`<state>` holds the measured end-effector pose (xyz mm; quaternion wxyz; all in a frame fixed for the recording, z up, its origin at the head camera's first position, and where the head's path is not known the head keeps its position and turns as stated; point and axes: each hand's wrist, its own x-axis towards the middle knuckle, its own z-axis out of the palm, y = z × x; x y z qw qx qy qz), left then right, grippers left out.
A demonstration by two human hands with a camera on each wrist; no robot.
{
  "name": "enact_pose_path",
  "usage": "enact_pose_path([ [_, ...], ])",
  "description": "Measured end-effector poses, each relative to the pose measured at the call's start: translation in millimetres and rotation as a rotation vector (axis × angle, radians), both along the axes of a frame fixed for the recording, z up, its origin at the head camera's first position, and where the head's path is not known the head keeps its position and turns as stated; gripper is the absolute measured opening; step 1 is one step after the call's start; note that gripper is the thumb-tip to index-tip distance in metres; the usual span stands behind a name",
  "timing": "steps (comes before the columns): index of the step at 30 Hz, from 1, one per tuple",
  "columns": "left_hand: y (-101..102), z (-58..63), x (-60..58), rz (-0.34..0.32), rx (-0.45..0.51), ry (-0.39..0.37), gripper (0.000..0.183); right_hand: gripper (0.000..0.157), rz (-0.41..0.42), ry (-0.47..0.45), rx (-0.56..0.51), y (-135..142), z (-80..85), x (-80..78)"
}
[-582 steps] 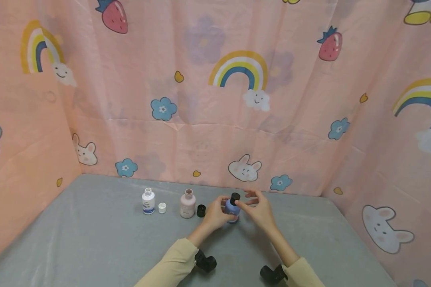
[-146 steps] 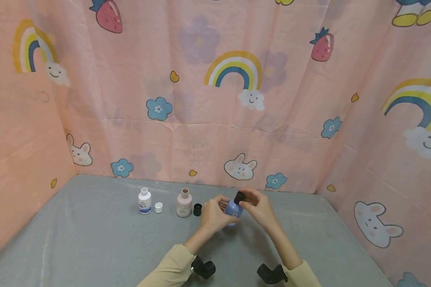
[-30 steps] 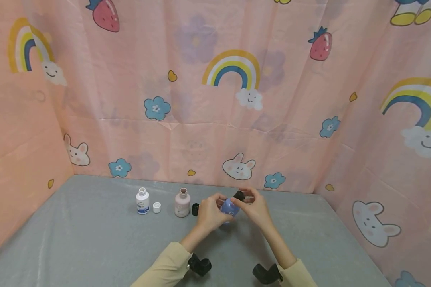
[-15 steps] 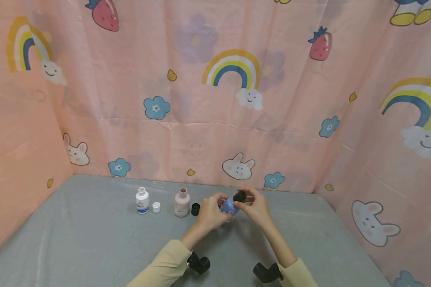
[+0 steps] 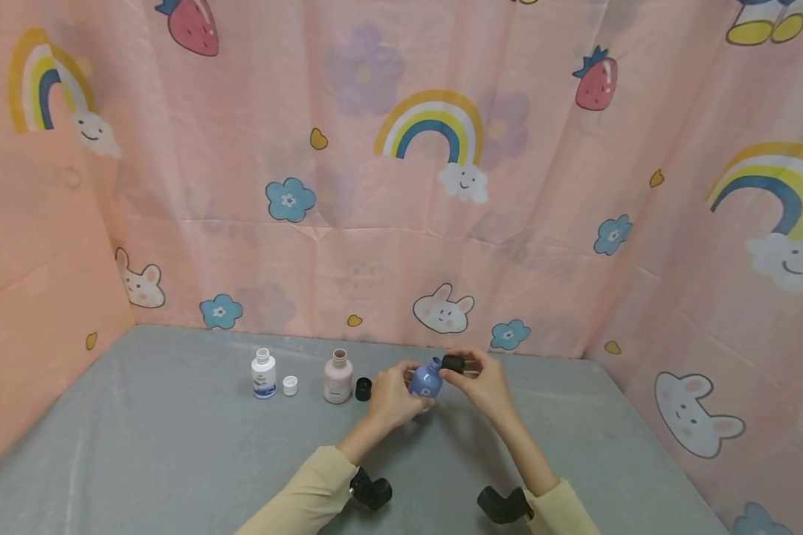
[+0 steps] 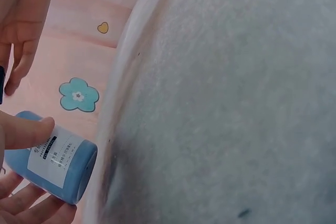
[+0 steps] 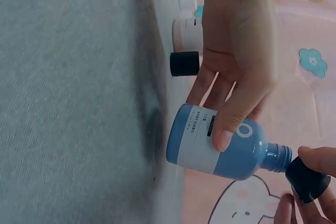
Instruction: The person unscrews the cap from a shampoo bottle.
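Observation:
My left hand (image 5: 393,399) grips a small blue bottle (image 5: 426,381) round its body, thumb over the white label. The bottle tilts to the right, and its bare threaded neck (image 7: 276,157) shows in the right wrist view. Between thumb and fingers my right hand (image 5: 483,383) pinches a black cap (image 5: 453,363), off the bottle and right beside the mouth. In the left wrist view the bottle's base (image 6: 85,174) points toward the table, and the cap is mostly out of frame.
Left of the hands stand an uncapped pinkish bottle (image 5: 337,380) with a black cap (image 5: 363,388) beside it, and an uncapped white bottle (image 5: 264,376) with a white cap (image 5: 290,385). A patterned pink curtain (image 5: 348,245) hangs behind the grey table (image 5: 174,446).
The black cap has come off the blue bottle's neck and moved slightly right in my right hand. Earlier the bottle stood upright with the cap on; now it tilts in my left hand.

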<state>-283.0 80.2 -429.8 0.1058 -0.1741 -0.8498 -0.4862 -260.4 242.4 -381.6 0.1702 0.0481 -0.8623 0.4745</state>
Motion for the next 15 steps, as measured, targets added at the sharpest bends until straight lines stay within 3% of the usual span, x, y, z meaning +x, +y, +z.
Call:
enact_pose_path([
  [7, 5.3, -5.3, -3.3, 0.02, 0.007, -0.001, 0.053, 0.031, -0.031, 0.009, 0.023, 6.0, -0.4, -1.2],
  [15, 10.0, -12.8, -4.9, 0.05, 0.053, 0.026, 0.052, 0.037, -0.006, 0.004, 0.009, 14.3, -6.0, -1.9],
])
